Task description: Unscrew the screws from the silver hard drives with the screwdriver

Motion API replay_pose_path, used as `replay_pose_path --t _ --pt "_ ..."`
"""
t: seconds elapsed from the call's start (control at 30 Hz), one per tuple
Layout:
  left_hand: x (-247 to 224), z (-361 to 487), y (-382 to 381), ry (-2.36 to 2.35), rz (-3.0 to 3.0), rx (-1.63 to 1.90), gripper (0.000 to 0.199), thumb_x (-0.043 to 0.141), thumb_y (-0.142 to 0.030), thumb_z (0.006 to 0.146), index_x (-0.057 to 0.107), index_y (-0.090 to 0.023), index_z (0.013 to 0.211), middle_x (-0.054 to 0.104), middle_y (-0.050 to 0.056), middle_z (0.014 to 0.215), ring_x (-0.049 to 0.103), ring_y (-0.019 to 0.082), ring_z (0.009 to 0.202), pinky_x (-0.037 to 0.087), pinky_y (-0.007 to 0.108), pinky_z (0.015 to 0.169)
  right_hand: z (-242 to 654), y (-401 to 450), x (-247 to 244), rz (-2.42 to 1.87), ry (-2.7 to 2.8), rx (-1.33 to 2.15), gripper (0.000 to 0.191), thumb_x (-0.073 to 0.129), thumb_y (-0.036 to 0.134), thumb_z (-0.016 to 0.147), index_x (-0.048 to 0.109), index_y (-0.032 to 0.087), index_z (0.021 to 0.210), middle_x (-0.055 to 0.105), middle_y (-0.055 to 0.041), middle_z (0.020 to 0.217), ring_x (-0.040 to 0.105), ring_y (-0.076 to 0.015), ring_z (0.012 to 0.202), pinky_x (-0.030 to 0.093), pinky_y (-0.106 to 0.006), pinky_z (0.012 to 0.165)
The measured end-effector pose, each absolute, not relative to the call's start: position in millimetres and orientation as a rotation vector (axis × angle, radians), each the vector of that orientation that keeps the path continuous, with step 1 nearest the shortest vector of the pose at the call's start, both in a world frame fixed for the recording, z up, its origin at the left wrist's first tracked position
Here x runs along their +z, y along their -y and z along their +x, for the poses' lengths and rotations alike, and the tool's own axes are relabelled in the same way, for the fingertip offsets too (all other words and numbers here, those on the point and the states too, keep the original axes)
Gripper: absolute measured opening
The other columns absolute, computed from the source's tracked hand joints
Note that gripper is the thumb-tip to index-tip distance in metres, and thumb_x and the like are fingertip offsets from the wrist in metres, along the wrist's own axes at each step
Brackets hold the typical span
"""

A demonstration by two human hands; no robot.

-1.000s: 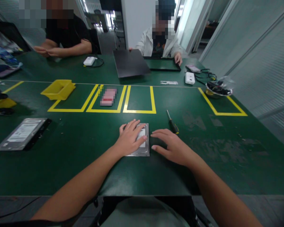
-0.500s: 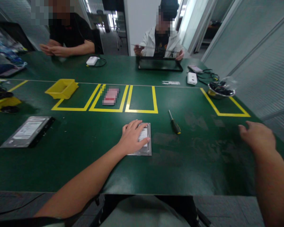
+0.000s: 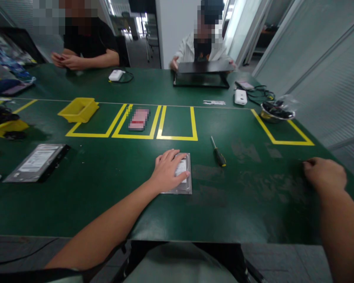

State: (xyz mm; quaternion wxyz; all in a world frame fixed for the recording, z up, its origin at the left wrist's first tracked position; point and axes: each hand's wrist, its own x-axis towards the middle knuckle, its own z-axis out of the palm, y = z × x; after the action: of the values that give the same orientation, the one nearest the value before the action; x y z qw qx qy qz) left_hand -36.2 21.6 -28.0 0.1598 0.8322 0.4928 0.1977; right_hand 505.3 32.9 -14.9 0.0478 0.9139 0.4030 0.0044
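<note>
Resting left hand (image 3: pixel 169 173) with spread fingers on hard disk drive (image 3: pixel 181 167), near middle of table (image 3: pixel 106 196), left of screwdriver (image 3: pixel 219 156). Holding right hand (image 3: pixel 325 173) at right with curled fingers; can't tell if gripping anything.

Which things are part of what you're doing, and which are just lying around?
Part of it:
hard drive, under the left hand
screwdriver, perhaps: it lies close by, unheld

Just lying around, it seems:
second hard drive, off to the left
yellow bin
white box by a cable
</note>
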Motion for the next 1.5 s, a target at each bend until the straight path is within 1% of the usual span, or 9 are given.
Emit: replay_pose_path --t 0.13,0.33,0.47,0.57,0.8,0.9,1.0,1.13,1.5 --pt "-28 -36 -22 -1.405 2.379 0.566 0.058 0.058 -0.051 0.087 0.047 -0.029 0.14 0.045 0.011 0.147 0.036 0.035 0.137 0.029 0.055 0.106 506 -30 -16 2.755 -1.328 0.048 0.051 0.051 0.026 0.084 0.065 0.009 0.13 0.06 -0.0278 0.13 0.062 -0.0348 0.103 0.039 -0.042 0.065" --pt "-29 -36 -22 -1.412 2.397 0.554 0.057 0.056 -0.052 0.088 0.047 -0.029 0.14 0.045 0.011 0.147 0.036 0.034 0.137 0.03 0.054 0.107 506 -28 -18 2.671 -1.454 0.074 0.046 0.051 0.025 0.083 0.071 0.01 0.122 0.065 -0.026 0.123 0.064 -0.0303 0.091 0.041 -0.041 0.068" --pt "-28 -36 -23 -1.421 2.404 0.538 0.057 0.056 -0.052 0.089 0.046 -0.029 0.14 0.045 0.01 0.148 0.036 0.033 0.137 0.031 0.053 0.106 509 -30 -22 2.627 -1.486 0.173 0.048 0.044 0.031 0.091 0.068 0.006 0.124 0.064 -0.0271 0.123 0.062 -0.0323 0.102 0.042 -0.041 0.076" --pt "-27 -36 -23 -1.42 2.415 0.531 0.057 0.056 -0.051 0.089 0.046 -0.03 0.141 0.045 0.009 0.148 0.037 0.032 0.137 0.032 0.053 0.106 512 -31 -27 2.59 -1.5 0.212 0.049 0.037 0.037 0.097 0.067 0.01 0.124 0.064 -0.0231 0.125 0.06 -0.0327 0.107 0.043 -0.039 0.08" --pt "-29 -36 -23 -1.428 2.423 0.532 0.057 0.055 -0.052 0.09 0.045 -0.03 0.141 0.045 0.009 0.148 0.036 0.031 0.137 0.032 0.053 0.107 514 -37 -32 2.551 -1.453 0.191 0.044 0.039 0.042 0.096 0.07 0.018 0.116 0.066 -0.0181 0.12 0.061 -0.0326 0.099 0.044 -0.038 0.068" --pt "-28 -36 -23 -1.427 2.422 0.53 0.056 0.055 -0.052 0.089 0.046 -0.03 0.14 0.045 0.009 0.148 0.036 0.031 0.137 0.033 0.054 0.106 512 -40 -32 2.573 -1.412 0.209 0.046 0.04 0.043 0.095 0.067 0.018 0.121 0.065 -0.0192 0.12 0.061 -0.0337 0.099 0.043 -0.039 0.066" --pt "-28 -36 -23 -1.427 2.422 0.532 0.056 0.056 -0.051 0.089 0.046 -0.03 0.14 0.045 0.009 0.148 0.037 0.031 0.137 0.033 0.054 0.106 511 -43 -31 2.552 -1.442 0.203 0.046 0.041 0.04 0.096 0.063 0.02 0.13 0.062 -0.0178 0.127 0.06 -0.0322 0.102 0.044 -0.038 0.068" --pt "-29 -37 -24 -1.421 2.423 0.547 0.056 0.056 -0.052 0.089 0.047 -0.029 0.14 0.045 0.01 0.147 0.037 0.032 0.136 0.033 0.054 0.106 510 -44 -31 2.486 -1.509 0.172 0.041 0.041 0.034 0.096 0.067 0.02 0.124 0.062 -0.0158 0.129 0.06 -0.029 0.104 0.044 -0.037 0.072" --pt "-32 -38 -28 -1.407 2.411 0.549 0.055 0.056 -0.053 0.089 0.049 -0.029 0.138 0.047 0.008 0.146 0.038 0.03 0.136 0.032 0.051 0.107 512 -45 -25 2.544 -1.463 0.121 0.036 0.047 0.029 0.092 0.071 0.015 0.116 0.068 -0.0174 0.122 0.062 -0.0305 0.107 0.046 -0.037 0.084"
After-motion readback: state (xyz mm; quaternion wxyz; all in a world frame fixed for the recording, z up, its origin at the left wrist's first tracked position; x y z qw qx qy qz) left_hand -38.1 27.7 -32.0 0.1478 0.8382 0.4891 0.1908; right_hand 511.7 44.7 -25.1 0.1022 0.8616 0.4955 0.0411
